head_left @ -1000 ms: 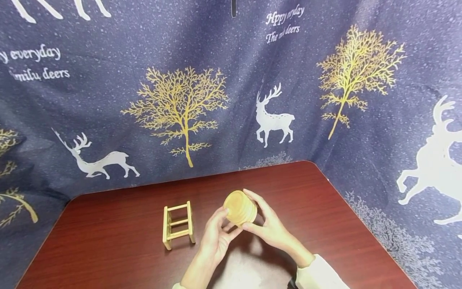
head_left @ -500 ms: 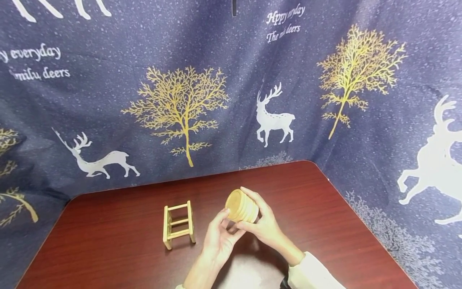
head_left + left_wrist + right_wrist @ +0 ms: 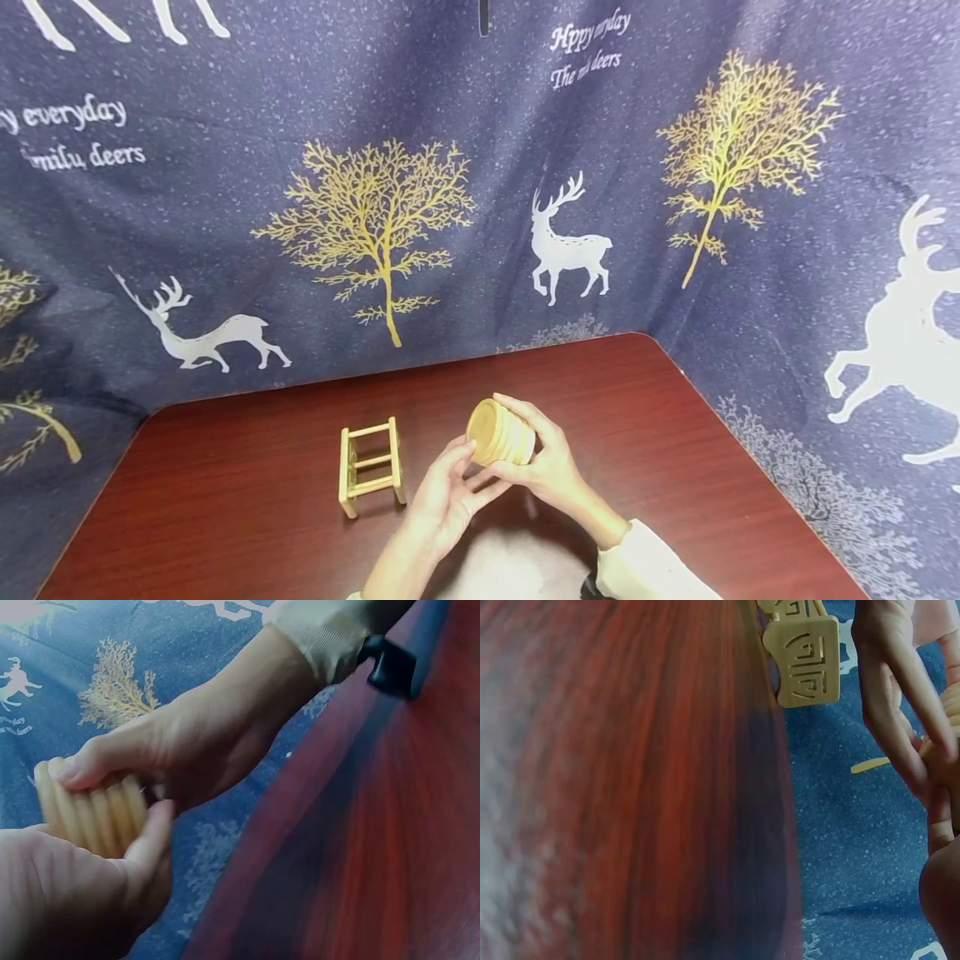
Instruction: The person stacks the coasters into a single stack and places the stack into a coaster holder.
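A stack of round wooden coasters [image 3: 501, 433] is held tilted above the table, one flat face turned up and to the left. From the right, my right hand [image 3: 553, 471] grips it, thumb below and fingers over the far side. My left hand [image 3: 438, 496] holds its lower left, with the thumb at the near face's edge. In the left wrist view the ridged side of the coasters [image 3: 94, 817] shows between both hands. The right wrist view catches just a sliver of the coasters [image 3: 952, 705] beside my left hand [image 3: 892, 690].
A light wooden rack [image 3: 371, 468] with rails stands on the red-brown table [image 3: 225, 492], left of my hands. Its carved end panel [image 3: 806, 660] appears in the right wrist view. A dark blue cloth [image 3: 480, 208] with deer and trees hangs behind the table and at its sides.
The coaster stack has turned, so its flat face points more to the left and its side shows more. My right hand has shifted slightly left with it. The rack stays put.
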{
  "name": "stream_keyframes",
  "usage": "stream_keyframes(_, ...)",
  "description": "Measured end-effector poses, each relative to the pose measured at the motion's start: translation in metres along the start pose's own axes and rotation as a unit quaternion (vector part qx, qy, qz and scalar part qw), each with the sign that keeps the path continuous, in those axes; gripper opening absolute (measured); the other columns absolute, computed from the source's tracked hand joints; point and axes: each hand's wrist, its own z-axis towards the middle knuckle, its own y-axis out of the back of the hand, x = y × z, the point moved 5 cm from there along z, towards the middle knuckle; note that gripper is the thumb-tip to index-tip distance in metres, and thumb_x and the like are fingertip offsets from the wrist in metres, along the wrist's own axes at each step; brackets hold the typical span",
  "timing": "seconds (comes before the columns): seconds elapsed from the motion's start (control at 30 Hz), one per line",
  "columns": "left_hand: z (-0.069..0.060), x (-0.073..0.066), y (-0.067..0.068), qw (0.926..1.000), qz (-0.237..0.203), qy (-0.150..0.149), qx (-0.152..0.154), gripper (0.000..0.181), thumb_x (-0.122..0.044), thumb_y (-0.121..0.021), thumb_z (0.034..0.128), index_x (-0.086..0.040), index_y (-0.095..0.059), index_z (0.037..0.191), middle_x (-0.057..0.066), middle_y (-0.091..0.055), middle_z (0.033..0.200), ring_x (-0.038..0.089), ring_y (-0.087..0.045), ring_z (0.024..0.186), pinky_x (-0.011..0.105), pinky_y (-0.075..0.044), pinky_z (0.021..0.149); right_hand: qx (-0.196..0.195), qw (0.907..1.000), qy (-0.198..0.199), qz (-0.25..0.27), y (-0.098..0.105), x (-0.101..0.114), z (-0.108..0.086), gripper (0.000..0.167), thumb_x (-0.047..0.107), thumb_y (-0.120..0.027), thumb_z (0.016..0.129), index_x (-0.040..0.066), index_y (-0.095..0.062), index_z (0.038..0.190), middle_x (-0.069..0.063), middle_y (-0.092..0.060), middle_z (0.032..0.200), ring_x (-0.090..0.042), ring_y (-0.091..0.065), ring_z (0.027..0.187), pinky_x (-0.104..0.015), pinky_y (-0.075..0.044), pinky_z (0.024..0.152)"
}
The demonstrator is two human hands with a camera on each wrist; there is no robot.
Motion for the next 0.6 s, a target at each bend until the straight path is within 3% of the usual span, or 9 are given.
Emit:
stream_keyframes(0.17, -0.001, -0.010, 0.006, 0.9959, 0.091, -0.002, 0.004, 0.010, -0.014, -0.057, 0.1113, -0.017, -0.065, 0.117, 0.000, -0.074, 0.115, 0.021, -0.074, 0.113, 0.053, -0.056, 0.112, 0.012, 0.9998, 0.013, 0.006, -0.001, 0.000, 0.001, 0.089, 0.007, -0.098, 0.073, 0.007, -0.063, 0.155, -0.014, -0.073, 0.139, -0.016, -0.068, 0.120, -0.030, -0.054, 0.103)
stream_keyframes(0.4, -0.003, -0.024, 0.015, 0.9806, 0.194, -0.026, 0.007, 0.043, -0.013, -0.066, 0.1093, 0.000, -0.053, 0.148, 0.003, -0.075, 0.121, 0.018, -0.074, 0.113, 0.046, -0.058, 0.109, 0.033, 0.9991, 0.002, 0.026, -0.005, 0.002, 0.005, 0.089, 0.006, -0.097, 0.073, 0.009, -0.063, 0.155, -0.014, -0.074, 0.137, -0.017, -0.068, 0.116, -0.033, -0.056, 0.097)
stream_keyframes(0.6, -0.004, -0.037, 0.018, 0.9678, 0.244, -0.048, 0.038, 0.055, -0.010, -0.067, 0.1094, 0.006, -0.044, 0.156, 0.009, -0.074, 0.127, 0.019, -0.074, 0.113, 0.043, -0.059, 0.107, 0.050, 0.9977, -0.021, 0.039, -0.009, 0.001, 0.008, 0.088, 0.007, -0.097, 0.075, 0.009, -0.063, 0.155, -0.010, -0.074, 0.138, -0.018, -0.067, 0.116, -0.033, -0.055, 0.099)
